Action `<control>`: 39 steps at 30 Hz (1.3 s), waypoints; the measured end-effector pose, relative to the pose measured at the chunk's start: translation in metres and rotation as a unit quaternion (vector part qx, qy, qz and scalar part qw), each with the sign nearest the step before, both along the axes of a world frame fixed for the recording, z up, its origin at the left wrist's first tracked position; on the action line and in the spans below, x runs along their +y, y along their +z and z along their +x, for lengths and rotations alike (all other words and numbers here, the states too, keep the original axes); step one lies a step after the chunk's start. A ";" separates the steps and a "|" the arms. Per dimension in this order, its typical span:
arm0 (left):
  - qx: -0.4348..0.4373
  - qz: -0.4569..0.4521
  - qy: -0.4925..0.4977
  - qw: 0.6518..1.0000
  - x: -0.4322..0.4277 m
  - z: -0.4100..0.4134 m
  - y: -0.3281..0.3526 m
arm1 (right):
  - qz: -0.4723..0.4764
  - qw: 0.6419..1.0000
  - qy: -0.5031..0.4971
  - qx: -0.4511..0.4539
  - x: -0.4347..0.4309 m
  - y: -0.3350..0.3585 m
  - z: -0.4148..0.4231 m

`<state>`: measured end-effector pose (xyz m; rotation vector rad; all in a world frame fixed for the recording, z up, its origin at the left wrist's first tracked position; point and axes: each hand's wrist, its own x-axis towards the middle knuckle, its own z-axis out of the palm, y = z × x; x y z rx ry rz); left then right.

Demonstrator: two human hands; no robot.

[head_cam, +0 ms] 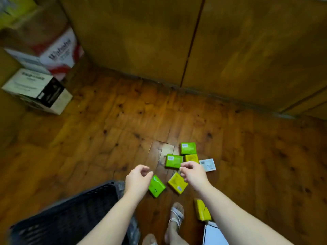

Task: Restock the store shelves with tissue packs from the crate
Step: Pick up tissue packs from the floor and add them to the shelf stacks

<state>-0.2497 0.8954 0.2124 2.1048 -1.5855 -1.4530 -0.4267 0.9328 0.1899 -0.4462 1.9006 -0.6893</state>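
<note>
Tissue packs [174,161], green, yellow and one white, lie scattered on the wooden floor [106,138] just ahead of my feet [177,216]. They are out of the black crate [70,209] at my left and within easy reach for gathering. My left hand [138,179] and right hand [193,174] hover above them. The fingers [144,169] are loosely curled and, as far as the blur allows, hold nothing. Cardboard boxes [40,50] stand stacked at far left.

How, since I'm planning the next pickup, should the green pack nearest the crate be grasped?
From above, thumb and fingers across opposite side edges of the green pack: it lies flat on the floor, turned diagonally, sides clear. The left hand is nearest.
</note>
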 end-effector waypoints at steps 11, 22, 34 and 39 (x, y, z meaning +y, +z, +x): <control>-0.015 0.172 0.146 0.974 -0.020 0.031 -0.284 | 0.121 0.982 0.143 -0.004 -0.053 -0.280 0.044; -0.228 0.170 0.214 0.934 -0.070 0.047 -0.519 | 0.162 0.964 0.070 -0.198 -0.100 -0.529 0.108; 0.030 0.251 0.337 0.907 -0.054 0.046 -0.466 | 0.111 0.970 0.039 -0.215 -0.088 -0.446 0.092; 0.111 0.256 0.228 0.933 -0.055 0.007 -0.311 | 0.041 0.982 -0.008 -0.184 -0.070 -0.293 0.039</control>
